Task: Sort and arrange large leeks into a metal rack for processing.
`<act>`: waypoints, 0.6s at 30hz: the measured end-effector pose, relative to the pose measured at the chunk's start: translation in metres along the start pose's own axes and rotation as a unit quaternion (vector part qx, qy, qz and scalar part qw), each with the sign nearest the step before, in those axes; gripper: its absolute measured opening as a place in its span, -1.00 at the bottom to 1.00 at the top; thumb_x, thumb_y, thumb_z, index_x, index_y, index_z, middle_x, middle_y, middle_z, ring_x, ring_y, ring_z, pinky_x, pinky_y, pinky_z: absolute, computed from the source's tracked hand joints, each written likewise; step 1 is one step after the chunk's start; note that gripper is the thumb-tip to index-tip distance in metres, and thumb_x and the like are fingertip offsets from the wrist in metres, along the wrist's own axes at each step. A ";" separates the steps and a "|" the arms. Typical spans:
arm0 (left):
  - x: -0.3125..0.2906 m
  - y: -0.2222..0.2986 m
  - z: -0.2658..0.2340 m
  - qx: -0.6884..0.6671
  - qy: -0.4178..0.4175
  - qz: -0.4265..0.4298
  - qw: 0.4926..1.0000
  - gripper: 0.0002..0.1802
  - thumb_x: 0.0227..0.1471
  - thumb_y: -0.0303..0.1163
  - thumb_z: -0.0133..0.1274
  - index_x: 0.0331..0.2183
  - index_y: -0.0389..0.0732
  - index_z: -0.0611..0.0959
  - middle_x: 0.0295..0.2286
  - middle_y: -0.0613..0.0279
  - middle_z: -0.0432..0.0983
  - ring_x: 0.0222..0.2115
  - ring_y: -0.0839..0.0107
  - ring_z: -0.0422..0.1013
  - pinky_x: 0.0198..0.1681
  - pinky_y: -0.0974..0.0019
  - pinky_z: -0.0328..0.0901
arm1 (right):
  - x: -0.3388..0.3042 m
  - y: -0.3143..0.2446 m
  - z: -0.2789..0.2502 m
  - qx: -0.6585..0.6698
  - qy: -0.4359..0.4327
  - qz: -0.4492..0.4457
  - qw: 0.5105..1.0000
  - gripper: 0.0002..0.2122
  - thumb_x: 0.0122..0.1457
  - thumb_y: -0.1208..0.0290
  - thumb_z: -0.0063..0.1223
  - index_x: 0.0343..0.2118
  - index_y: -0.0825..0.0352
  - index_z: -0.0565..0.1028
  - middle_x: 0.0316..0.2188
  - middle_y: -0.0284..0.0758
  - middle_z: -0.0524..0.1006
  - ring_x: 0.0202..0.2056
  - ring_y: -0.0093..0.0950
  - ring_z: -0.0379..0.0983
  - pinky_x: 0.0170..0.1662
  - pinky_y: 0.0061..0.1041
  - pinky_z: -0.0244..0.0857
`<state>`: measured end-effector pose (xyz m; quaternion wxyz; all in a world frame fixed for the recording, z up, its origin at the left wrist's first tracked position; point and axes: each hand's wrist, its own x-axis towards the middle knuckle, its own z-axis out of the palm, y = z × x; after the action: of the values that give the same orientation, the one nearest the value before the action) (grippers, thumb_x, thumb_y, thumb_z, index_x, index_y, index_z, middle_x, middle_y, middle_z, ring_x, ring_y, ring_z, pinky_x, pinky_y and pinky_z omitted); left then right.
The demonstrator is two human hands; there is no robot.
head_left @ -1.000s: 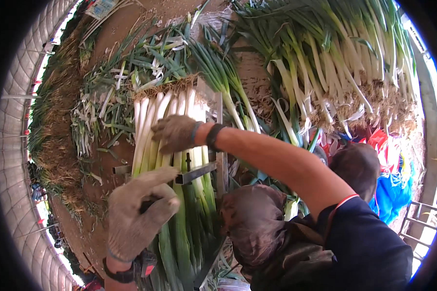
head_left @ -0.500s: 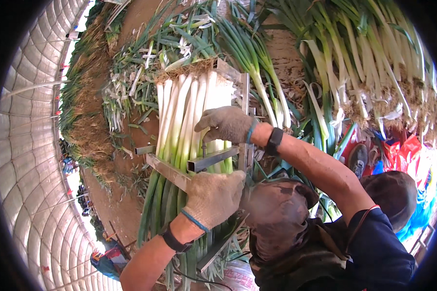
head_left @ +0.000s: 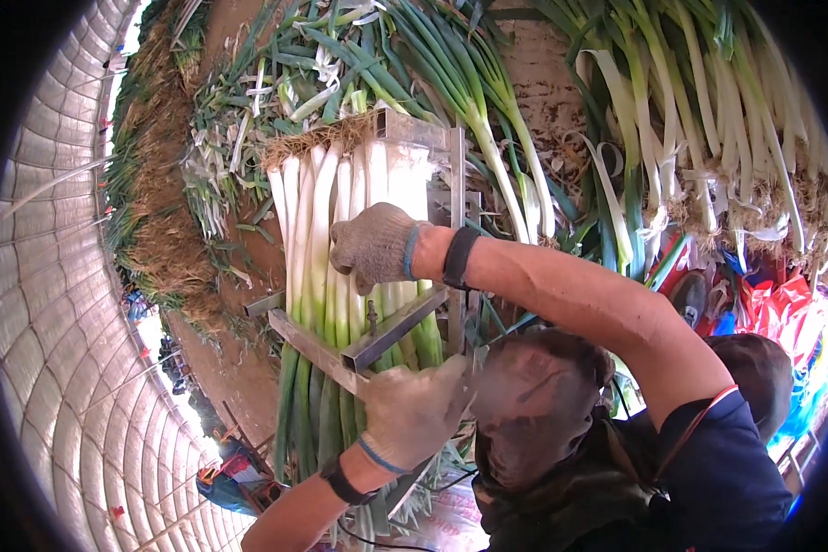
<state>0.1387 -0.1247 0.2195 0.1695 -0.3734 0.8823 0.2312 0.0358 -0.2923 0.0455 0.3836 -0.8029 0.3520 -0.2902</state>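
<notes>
A bundle of large green onions [head_left: 322,221] lies in a metal frame [head_left: 315,353], white shafts and roots at the far end, leaves trailing toward me. My right hand [head_left: 377,247], in a beige glove, is over the white shafts with its fingers curled; what is under the fingertips is hidden. Nearer to me, my left hand [head_left: 412,414], also gloved, is closed at the near crossbar. Some of its fingers are smeared. Between the hands, a short square metal tube [head_left: 396,327] with an upright bolt crosses the onions.
More green onions [head_left: 708,120] are piled at the far right. Trimmed leaves [head_left: 248,120] litter the ground beyond the frame. A long row of onions [head_left: 156,202] lies at the left by the curved wall [head_left: 74,276]. Two caps, one camouflage [head_left: 543,396], show at lower right, near red bags [head_left: 777,304].
My right hand has moved left across the white shafts, its fingers more curled. My left hand has shifted slightly toward me at the crossbar. The whole view has shifted a little.
</notes>
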 end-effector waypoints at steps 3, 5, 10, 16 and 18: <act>0.010 0.000 0.015 0.065 -0.056 -0.015 0.996 -0.73 0.21 -0.24 0.40 -0.07 -0.02 0.80 -0.56 0.05 0.66 -0.54 -0.11 0.66 -0.41 -0.15 0.52 | 0.009 0.020 -0.012 0.224 -0.086 0.089 0.967 -0.61 0.23 0.15 0.62 0.08 0.16 0.88 0.02 -0.23 0.85 0.03 -0.18 0.83 0.11 -0.15 0.68; 0.006 -0.005 0.028 0.072 -0.069 -0.038 0.994 -0.71 0.22 -0.16 0.41 -0.08 -0.02 0.77 -0.53 0.07 0.69 -0.52 -0.12 0.68 -0.41 -0.15 0.53 | 0.014 0.013 -0.009 0.330 -0.125 0.109 0.929 -0.57 0.28 0.17 0.59 0.14 0.25 0.85 0.04 -0.21 0.87 0.07 -0.25 0.82 0.16 -0.20 0.67; 0.010 -0.019 0.067 0.075 -0.066 -0.058 0.993 -0.77 0.29 -0.16 0.35 -0.11 -0.03 0.75 -0.48 0.05 0.71 -0.48 -0.11 0.72 -0.42 -0.14 0.54 | 0.027 0.001 -0.017 0.471 -0.186 0.049 0.861 -0.43 0.38 0.02 0.61 0.28 0.34 0.79 0.07 -0.23 0.86 0.07 -0.37 0.77 0.20 -0.26 0.65; 0.021 -0.019 0.087 0.063 -0.049 -0.041 0.996 -0.78 0.29 -0.20 0.32 -0.10 -0.06 0.73 -0.48 0.03 0.72 -0.47 -0.10 0.73 -0.42 -0.12 0.54 | 0.027 -0.008 -0.003 0.561 -0.247 -0.077 0.787 -0.17 0.62 -0.32 0.13 0.64 0.31 0.43 0.51 -0.17 0.60 0.53 -0.28 0.44 0.59 -0.18 0.33; 0.025 -0.019 0.086 0.050 -0.050 -0.051 0.996 -0.76 0.29 -0.19 0.33 -0.09 -0.06 0.74 -0.46 0.04 0.73 -0.47 -0.09 0.73 -0.42 -0.13 0.54 | 0.020 -0.020 0.020 0.560 -0.266 -0.133 0.773 -0.20 0.66 -0.27 0.09 0.66 0.32 0.39 0.51 -0.14 0.60 0.53 -0.26 0.43 0.62 -0.15 0.29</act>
<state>0.1474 -0.1050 0.1300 0.2439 -0.3973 0.8627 0.1962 0.0691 -0.2909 0.0553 0.8014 -0.5298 -0.0992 -0.2592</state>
